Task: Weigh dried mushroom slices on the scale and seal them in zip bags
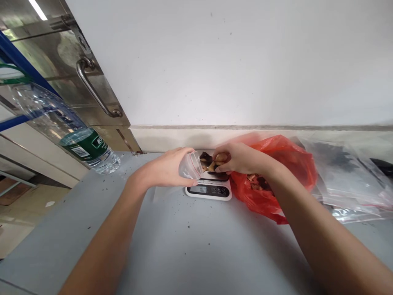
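A white digital kitchen scale (208,198) sits on the grey table, its display reading what looks like 10.8. Dark and tan dried pieces (211,166), perhaps dried mushroom or peel, lie on its plate. My left hand (167,167) is closed around a small clear zip bag (190,166), its mouth turned toward the scale. Over the plate's right side, the fingers of my right hand (238,157) pinch a tan dried piece (221,157). Just right of the scale, a red plastic bag (288,155) stands open with more dried pieces inside, partly hidden by my right forearm.
Several clear plastic bags (350,176) lie at the right, one with dark contents. A large water bottle (82,141) with a green label stands at the table's left edge. A white wall (245,61) rises behind; a metal door handle (95,92) shows at upper left.
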A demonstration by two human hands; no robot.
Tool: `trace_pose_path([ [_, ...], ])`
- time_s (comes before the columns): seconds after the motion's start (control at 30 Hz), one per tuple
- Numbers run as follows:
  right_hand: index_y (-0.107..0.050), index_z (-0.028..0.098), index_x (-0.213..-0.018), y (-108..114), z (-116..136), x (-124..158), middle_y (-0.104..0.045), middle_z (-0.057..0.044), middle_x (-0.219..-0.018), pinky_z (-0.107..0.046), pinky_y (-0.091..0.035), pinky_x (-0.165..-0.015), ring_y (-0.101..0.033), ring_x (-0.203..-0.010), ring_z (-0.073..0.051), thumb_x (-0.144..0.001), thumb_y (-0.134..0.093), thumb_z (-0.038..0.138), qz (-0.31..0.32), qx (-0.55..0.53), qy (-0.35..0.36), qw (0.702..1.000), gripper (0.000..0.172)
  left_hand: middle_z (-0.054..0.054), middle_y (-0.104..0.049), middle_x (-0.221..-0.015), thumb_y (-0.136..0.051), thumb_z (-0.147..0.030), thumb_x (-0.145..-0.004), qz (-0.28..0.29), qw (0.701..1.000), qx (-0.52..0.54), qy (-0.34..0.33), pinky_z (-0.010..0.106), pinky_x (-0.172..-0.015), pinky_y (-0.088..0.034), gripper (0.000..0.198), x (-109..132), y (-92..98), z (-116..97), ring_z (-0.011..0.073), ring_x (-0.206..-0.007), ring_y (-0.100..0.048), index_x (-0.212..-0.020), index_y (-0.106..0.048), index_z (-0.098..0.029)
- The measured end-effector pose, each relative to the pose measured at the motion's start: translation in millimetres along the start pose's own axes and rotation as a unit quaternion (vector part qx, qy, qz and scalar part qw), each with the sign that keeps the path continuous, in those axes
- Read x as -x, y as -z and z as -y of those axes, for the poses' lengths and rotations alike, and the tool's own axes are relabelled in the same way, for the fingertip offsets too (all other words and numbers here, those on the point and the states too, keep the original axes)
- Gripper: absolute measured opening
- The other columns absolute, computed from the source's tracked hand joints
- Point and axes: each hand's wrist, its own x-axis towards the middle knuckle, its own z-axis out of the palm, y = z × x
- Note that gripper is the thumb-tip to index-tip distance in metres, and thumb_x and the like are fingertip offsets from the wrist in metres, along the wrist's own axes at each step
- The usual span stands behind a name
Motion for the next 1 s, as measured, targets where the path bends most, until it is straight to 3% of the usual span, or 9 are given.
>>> trace_pose_path([
  [0.23,-0.068,0.02,-0.083,4,17,12,-0.071,0.0,-0.078,-0.027,-0.043,-0.059,-0.06,-0.066,-0.013,-0.082,-0.068,0.019,-0.039,-0.054,0.054,0.996,0.002,0.01,-0.061,-0.148,-0.079,-0.058,-0.075,0.004,0.998,0.036,-0.051,0.046,-0.098,-0.055,0.075,-4,-6.3,-10,0.04,-0.134,-0.059,-0.139,-0.055,-0.028],
  [0.3,-0.071,0.021,-0.088,-2,24,13,-0.074,0.0,-0.081,-0.027,-0.05,-0.065,-0.067,-0.073,-0.015,-0.082,-0.066,0.012,-0.044,-0.068,0.073,0.994,0.012,0.01,-0.063,-0.145,-0.08,-0.059,-0.075,-0.015,0.996,0.063,-0.059,0.046,-0.098,-0.055,0.078,-4,-7.7,-13,0.0385,-0.13,-0.061,-0.141,-0.054,-0.027],
  [0.43,-0.073,0.023,-0.111,-9,30,12,-0.08,-0.004,-0.107,-0.033,-0.06,-0.084,-0.074,-0.103,-0.021,-0.08,-0.069,0.007,-0.031,-0.169,0.133,0.976,0.035,0.01,-0.064,-0.143,-0.076,-0.061,-0.079,-0.053,0.994,0.095,-0.032,0.045,-0.099,-0.056,0.079,-2,-4.9,-14,0.0367,-0.128,-0.063,-0.146,-0.05,-0.026],
  [0.53,-0.072,0.022,-0.11,-8,26,9,-0.078,-0.007,-0.119,-0.037,-0.063,-0.083,-0.075,-0.105,-0.024,-0.085,-0.071,0.016,-0.076,-0.206,0.143,0.965,0.026,0.01,-0.063,-0.148,-0.076,-0.065,-0.077,-0.059,0.993,0.098,0.001,0.046,-0.105,-0.054,0.094,2,2.4,-10,0.0366,-0.134,-0.061,-0.156,-0.041,-0.027],
  [0.6,-0.072,0.02,-0.106,-8,21,4,-0.077,-0.009,-0.118,-0.038,-0.062,-0.085,-0.075,-0.102,-0.025,-0.088,-0.069,0.02,-0.145,-0.162,0.114,0.969,0.017,0.011,-0.061,-0.15,-0.074,-0.068,-0.076,-0.053,0.994,0.088,0.028,0.045,-0.105,-0.054,0.101,5,7.7,-5,0.0371,-0.137,-0.058,-0.16,-0.037,-0.026],
  [0.67,-0.071,0.019,-0.111,-11,15,-2,-0.075,-0.011,-0.121,-0.04,-0.059,-0.093,-0.072,-0.112,-0.027,-0.088,-0.072,0.021,-0.176,-0.077,0.082,0.978,0.023,0.011,-0.06,-0.152,-0.071,-0.071,-0.077,-0.047,0.995,0.067,0.051,0.042,-0.103,-0.054,0.102,8,12.1,-1,0.0375,-0.138,-0.058,-0.16,-0.037,-0.024],
  [0.8,-0.068,0.022,-0.131,-25,9,-13,-0.066,-0.012,-0.139,-0.035,-0.054,-0.098,-0.068,-0.117,-0.026,-0.082,-0.08,0.022,-0.086,0.065,0.084,0.991,0.05,0.011,-0.056,-0.156,-0.07,-0.07,-0.077,-0.035,0.997,0.023,0.061,0.043,-0.108,-0.051,0.103,12,16.8,7,0.0366,-0.14,-0.056,-0.163,-0.034,-0.025],
  [0.87,-0.071,0.022,-0.127,-29,9,-15,-0.07,-0.01,-0.131,-0.031,-0.054,-0.09,-0.07,-0.107,-0.023,-0.084,-0.075,0.017,-0.058,0.105,0.083,0.989,0.043,0.012,-0.051,-0.16,-0.07,-0.07,-0.076,-0.022,0.998,0.004,0.059,0.045,-0.11,-0.049,0.105,13,17.1,9,0.0372,-0.142,-0.053,-0.163,-0.033,-0.026],
  [1.0,-0.074,0.022,-0.092,-29,9,-14,-0.077,-0.003,-0.088,-0.028,-0.046,-0.067,-0.067,-0.078,-0.019,-0.09,-0.063,0.016,-0.043,0.15,0.052,0.986,0.012,0.012,-0.05,-0.162,-0.07,-0.066,-0.078,0.011,0.999,-0.015,0.036,0.046,-0.114,-0.046,0.096,10,14.0,9,0.0375,-0.144,-0.051,-0.159,-0.04,-0.025],
])
